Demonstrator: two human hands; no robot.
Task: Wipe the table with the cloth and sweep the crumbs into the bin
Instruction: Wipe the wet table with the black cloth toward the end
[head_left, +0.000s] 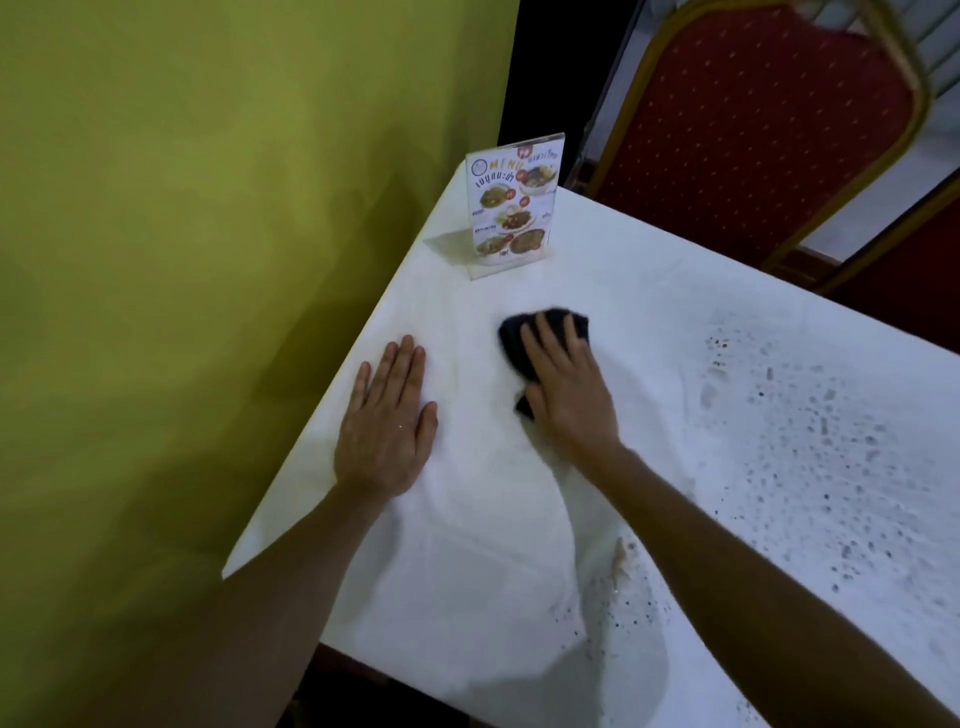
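Observation:
A white table (467, 545) fills the lower right of the view. My right hand (569, 387) presses a dark cloth (519, 343) flat against the tabletop near its middle, fingers spread over it. My left hand (387, 421) lies palm down on the table beside its left edge, holding nothing. Dark crumbs and wet droplets (810, 452) speckle the right part of the table, and more specks (618, 597) lie under my right forearm. No bin is in view.
A clear acrylic menu stand (511, 205) stands upright at the table's far corner. A yellow-green wall (208, 208) runs along the table's left side. A red padded chair with a gold frame (753, 135) sits behind the far edge.

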